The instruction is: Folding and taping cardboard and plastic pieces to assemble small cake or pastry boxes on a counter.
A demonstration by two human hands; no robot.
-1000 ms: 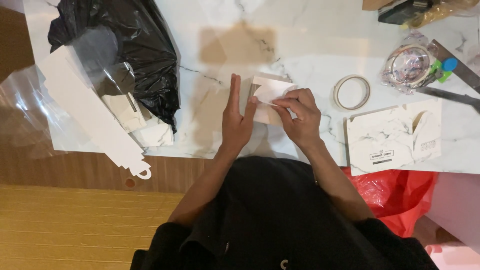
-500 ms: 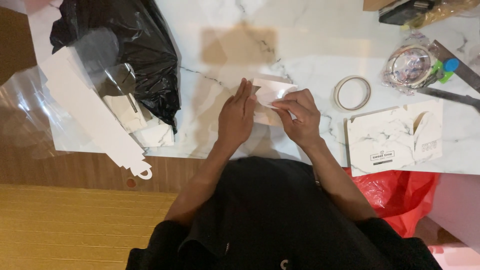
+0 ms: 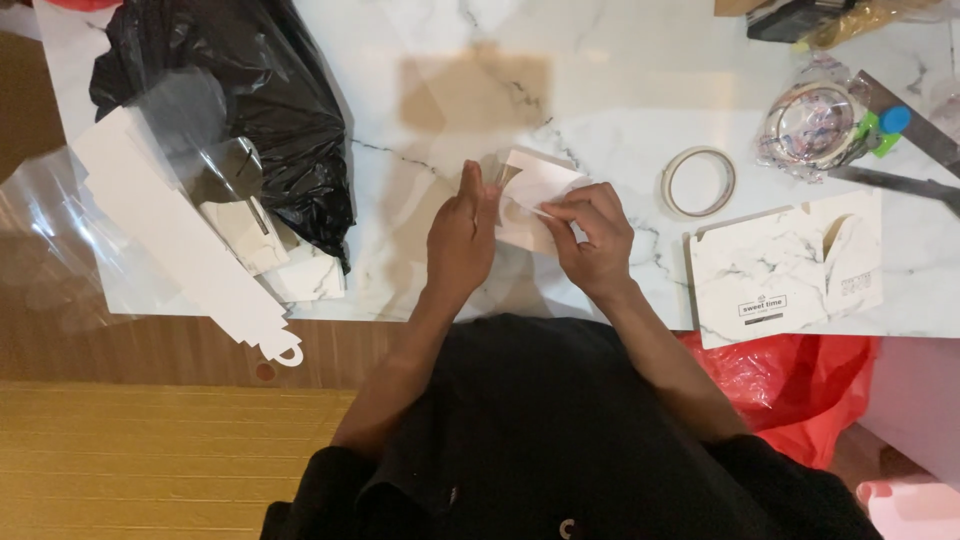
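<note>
Black top with sleeves pushed up — forearms bare, left hand (image 3: pixel 462 238), right hand (image 3: pixel 594 240) — no rings seen

My left hand (image 3: pixel 462 238) and right hand (image 3: pixel 592 238) cover most of the small white folded card piece (image 3: pixel 535 182), so I cannot tell its full shape. The crumpled black plastic bag (image 3: pixel 250 110) hides part of the white marbled table (image 3: pixel 600 70). The dark objects at the top right (image 3: pixel 800 18) are cut off by the edge.
</note>
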